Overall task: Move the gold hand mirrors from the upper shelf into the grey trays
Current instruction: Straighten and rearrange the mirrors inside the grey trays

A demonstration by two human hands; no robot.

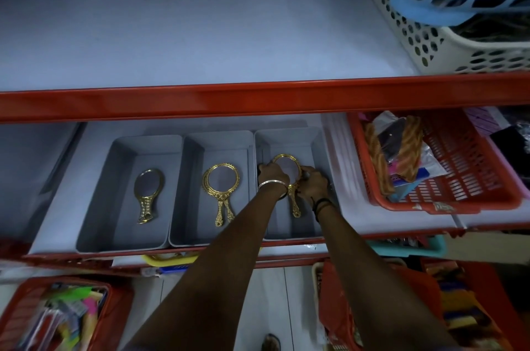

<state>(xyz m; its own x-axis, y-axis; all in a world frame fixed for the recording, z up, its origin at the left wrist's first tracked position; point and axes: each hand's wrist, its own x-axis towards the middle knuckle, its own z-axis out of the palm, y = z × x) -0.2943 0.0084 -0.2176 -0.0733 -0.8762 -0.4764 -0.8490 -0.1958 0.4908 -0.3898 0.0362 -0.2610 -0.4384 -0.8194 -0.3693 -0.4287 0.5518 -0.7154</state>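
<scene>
Three grey trays stand side by side on the lower shelf. The left tray holds one gold hand mirror. In the middle tray lie two gold mirrors stacked. Both hands are inside the right tray: my left hand touches the left rim of a gold mirror, and my right hand grips its right side near the handle. No mirror shows on the visible part of the upper shelf.
A red shelf edge runs across just above the trays. White and blue baskets sit on the upper shelf at right. A red basket of goods stands right of the trays. More baskets fill the shelves below.
</scene>
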